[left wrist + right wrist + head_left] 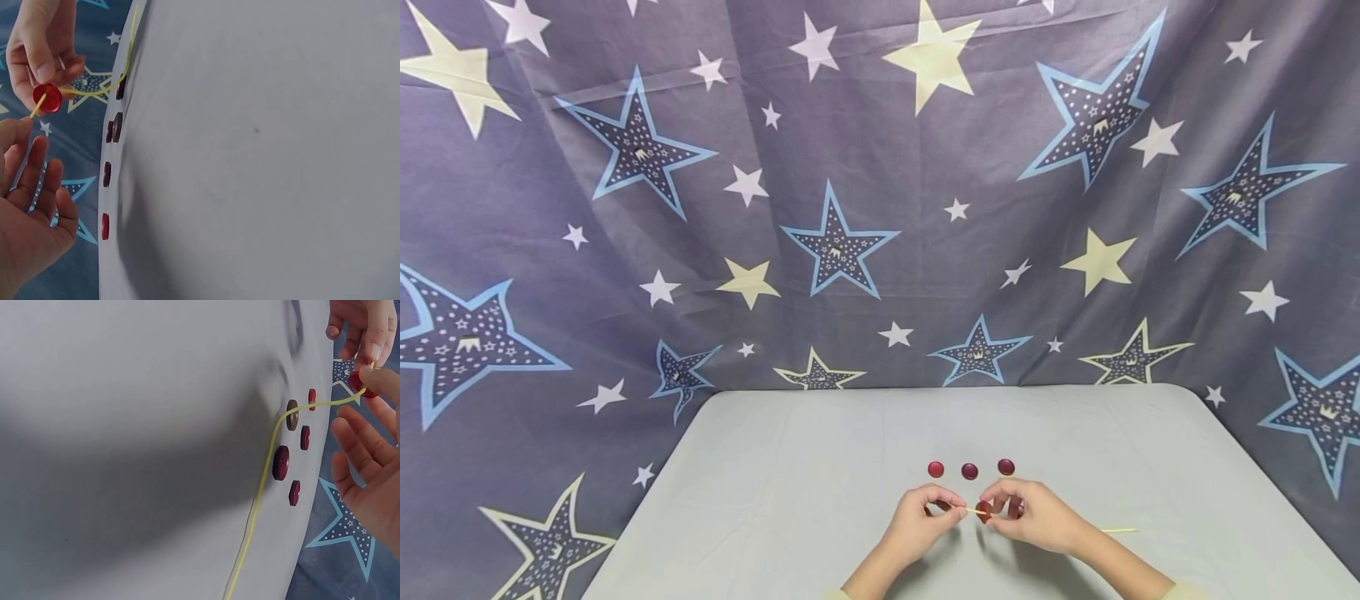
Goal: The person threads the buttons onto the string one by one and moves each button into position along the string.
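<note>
Above the table, my right hand pinches a shiny red button by its edge between thumb and fingers. My left hand pinches the short end of a yellow cord that comes out of the button's face. In the right wrist view the cord's long part leaves the button's other side, bends over the table edge and runs down across the white surface. The remaining fingers of both hands are spread loosely. Beyond the hands lie a bright red button and two dark red buttons, one in the middle, one at right.
Nearer the right hand, a brown button and a larger dark red button lie on the white table. A star-patterned grey cloth hangs behind the table and along its sides.
</note>
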Demonstrator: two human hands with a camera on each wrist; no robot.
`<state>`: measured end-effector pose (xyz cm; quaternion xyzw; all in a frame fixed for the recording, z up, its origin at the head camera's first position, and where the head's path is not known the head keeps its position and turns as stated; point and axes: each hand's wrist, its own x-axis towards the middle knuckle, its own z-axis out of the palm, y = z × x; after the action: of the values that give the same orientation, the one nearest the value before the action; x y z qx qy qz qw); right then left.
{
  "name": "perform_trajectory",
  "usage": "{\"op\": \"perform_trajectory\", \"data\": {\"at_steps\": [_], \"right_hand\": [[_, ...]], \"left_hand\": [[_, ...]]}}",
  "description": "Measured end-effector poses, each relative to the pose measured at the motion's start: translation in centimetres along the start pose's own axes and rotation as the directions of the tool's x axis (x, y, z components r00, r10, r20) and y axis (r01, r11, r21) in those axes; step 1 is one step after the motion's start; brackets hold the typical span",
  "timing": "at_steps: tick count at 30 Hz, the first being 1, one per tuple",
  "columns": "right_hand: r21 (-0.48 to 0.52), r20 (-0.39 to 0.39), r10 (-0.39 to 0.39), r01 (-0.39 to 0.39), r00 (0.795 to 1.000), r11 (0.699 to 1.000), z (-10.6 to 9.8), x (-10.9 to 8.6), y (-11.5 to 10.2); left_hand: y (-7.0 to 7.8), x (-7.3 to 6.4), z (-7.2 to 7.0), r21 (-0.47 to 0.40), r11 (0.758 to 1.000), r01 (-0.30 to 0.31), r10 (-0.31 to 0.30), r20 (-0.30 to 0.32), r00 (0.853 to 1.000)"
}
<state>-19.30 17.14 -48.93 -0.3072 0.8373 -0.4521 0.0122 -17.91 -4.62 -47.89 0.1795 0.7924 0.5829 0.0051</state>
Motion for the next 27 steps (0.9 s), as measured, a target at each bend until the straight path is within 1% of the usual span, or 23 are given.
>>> {"op": "perform_trajectory", "data": {"at_steps": [9, 15, 17, 22, 27], "right_hand": [[0.014, 0.017, -0.016, 0.016, 1.000, 1.000, -0.3, -0.5, 0.3], [0.030, 0.039, 0.037, -0.038, 0.999, 0.999, -0.8, -0.9, 0.6], [0.026, 0.040, 0.042, -0.043, 0.998, 0.999, -0.9, -1.0, 0.8], [0.023, 0.027, 0.013, -0.013, 1.000, 1.000, -1.1, -1.3, 1.3], [0.032, 0.030, 0.019, -0.020, 0.999, 0.999, -1.4, -1.6, 1.6]], "left_hand": [[-0.2, -0.2, -0.2, 0.005, 1.000, 0.004, -0.004, 0.016, 1.000], [-0.3, -0.2, -0.3, 0.004, 1.000, 0.005, -0.005, 0.021, 1.000], [-0.4, -0.2, -0.2, 0.004, 1.000, 0.009, -0.009, 0.020, 1.000], [-0.4, -0.2, -0.3, 0.003, 1.000, 0.020, -0.020, 0.028, 0.999], [-0.6, -0.1, -0.3, -0.004, 1.000, 0.023, -0.023, 0.040, 0.999]]}}
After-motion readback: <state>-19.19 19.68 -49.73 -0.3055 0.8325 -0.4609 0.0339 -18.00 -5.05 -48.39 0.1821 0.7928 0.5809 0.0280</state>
